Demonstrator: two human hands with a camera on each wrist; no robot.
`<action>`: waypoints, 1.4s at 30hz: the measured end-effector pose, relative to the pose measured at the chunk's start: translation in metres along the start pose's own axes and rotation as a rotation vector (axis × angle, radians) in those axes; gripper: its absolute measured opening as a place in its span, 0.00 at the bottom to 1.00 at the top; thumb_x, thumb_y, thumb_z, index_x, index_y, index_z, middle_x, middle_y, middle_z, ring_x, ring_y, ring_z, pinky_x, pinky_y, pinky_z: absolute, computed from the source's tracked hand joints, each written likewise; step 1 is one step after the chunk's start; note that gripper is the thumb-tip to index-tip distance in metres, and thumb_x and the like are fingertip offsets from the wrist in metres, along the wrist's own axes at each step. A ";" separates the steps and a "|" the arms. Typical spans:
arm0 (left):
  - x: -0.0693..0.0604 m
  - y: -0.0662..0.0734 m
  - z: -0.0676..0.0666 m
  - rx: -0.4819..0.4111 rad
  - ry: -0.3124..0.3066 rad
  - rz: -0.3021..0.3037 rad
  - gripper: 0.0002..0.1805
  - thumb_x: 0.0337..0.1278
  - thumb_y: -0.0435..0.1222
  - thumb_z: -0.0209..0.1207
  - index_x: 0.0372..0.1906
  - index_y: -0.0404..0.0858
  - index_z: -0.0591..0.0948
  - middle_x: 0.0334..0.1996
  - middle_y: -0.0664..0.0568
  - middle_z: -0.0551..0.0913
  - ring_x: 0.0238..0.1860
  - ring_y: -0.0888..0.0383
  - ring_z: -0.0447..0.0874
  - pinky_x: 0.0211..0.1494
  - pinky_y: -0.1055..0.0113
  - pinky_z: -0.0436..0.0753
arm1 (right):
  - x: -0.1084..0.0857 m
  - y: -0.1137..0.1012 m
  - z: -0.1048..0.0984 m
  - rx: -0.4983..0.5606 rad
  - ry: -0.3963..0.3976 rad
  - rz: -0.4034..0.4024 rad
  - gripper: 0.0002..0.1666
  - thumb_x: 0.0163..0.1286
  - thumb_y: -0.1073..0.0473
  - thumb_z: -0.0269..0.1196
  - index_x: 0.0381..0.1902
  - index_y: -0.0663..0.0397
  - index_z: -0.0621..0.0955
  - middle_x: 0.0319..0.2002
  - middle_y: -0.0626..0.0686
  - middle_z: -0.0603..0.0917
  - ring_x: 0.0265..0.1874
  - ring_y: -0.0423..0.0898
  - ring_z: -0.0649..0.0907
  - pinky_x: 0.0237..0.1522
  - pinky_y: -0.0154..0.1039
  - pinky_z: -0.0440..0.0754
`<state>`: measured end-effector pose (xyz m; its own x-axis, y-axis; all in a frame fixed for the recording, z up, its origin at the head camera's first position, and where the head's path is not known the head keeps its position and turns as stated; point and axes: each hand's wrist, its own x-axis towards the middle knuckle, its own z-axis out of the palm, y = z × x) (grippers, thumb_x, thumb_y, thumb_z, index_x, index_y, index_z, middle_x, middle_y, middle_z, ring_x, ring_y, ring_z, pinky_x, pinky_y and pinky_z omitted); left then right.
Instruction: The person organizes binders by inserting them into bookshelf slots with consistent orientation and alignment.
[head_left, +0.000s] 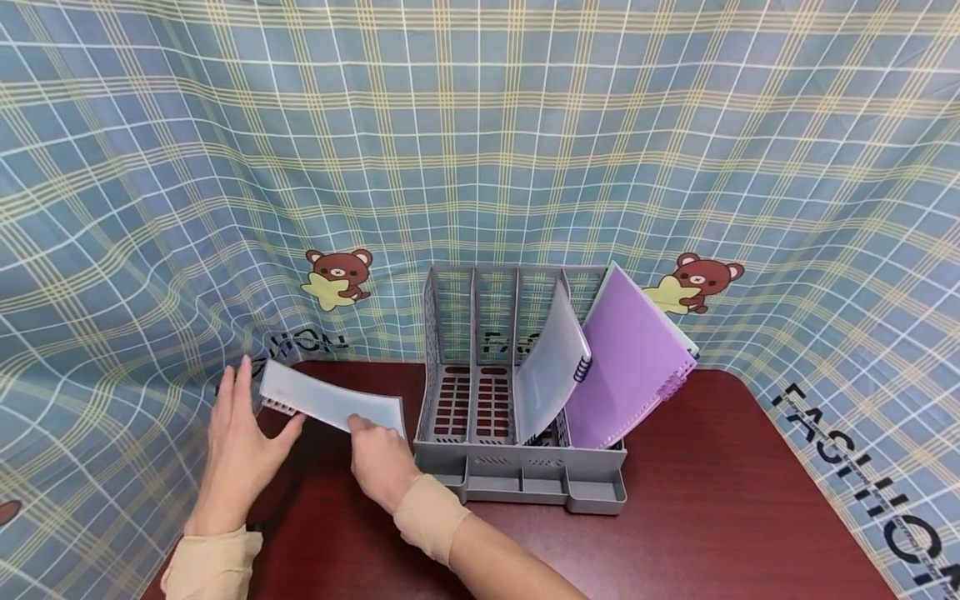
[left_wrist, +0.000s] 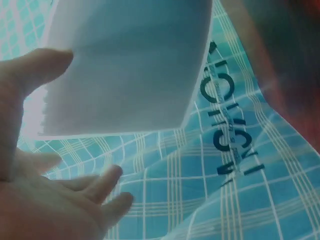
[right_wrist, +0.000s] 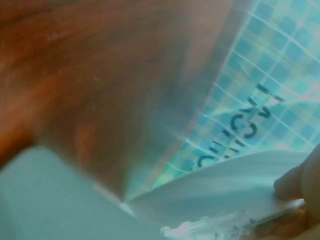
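A spiral notebook with a pale, translucent cover (head_left: 330,398) is held tilted above the left part of the table. My right hand (head_left: 384,465) pinches its near edge, thumb on top. Beside the coil end, my left hand (head_left: 238,454) is spread with its fingers straight. In the left wrist view the thumb of that hand overlaps the notebook (left_wrist: 130,75); whether it touches cannot be told. To the right stands a grey desk file organizer (head_left: 491,483). In its right slots lean a pale spiral notebook (head_left: 547,367) and a purple notebook (head_left: 626,358).
Small trays run along the organizer's front. Its two left slots show their grid floor. A greenish edge (head_left: 678,333) shows behind the purple notebook. A checked cloth (head_left: 480,125) hangs around the back and sides of the dark red table (head_left: 712,500).
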<state>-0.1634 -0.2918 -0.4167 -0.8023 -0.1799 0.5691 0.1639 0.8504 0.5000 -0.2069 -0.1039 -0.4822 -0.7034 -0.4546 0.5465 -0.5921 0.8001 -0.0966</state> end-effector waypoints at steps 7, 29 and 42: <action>0.000 0.014 0.004 -0.073 -0.058 -0.233 0.54 0.68 0.42 0.60 0.85 0.42 0.37 0.83 0.33 0.36 0.81 0.29 0.41 0.71 0.25 0.55 | 0.000 0.012 -0.033 0.222 0.054 0.080 0.11 0.78 0.61 0.57 0.55 0.48 0.80 0.32 0.50 0.90 0.26 0.47 0.90 0.22 0.40 0.84; 0.021 0.060 0.061 -0.165 -0.121 -0.257 0.39 0.76 0.44 0.52 0.83 0.39 0.54 0.81 0.33 0.52 0.77 0.29 0.55 0.72 0.30 0.59 | -0.024 0.071 -0.145 0.631 0.368 0.224 0.13 0.81 0.59 0.55 0.39 0.56 0.83 0.22 0.50 0.85 0.22 0.41 0.86 0.21 0.29 0.77; 0.041 0.086 0.087 -0.224 -0.138 -0.163 0.44 0.71 0.49 0.62 0.82 0.37 0.57 0.77 0.34 0.62 0.71 0.34 0.69 0.68 0.34 0.70 | -0.055 0.138 -0.201 0.434 0.625 0.488 0.21 0.81 0.56 0.58 0.23 0.56 0.78 0.16 0.53 0.79 0.17 0.47 0.79 0.16 0.39 0.74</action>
<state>-0.2325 -0.1827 -0.4071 -0.8962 -0.2233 0.3834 0.1370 0.6826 0.7179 -0.1709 0.1098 -0.3586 -0.6480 0.2939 0.7026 -0.4693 0.5725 -0.6723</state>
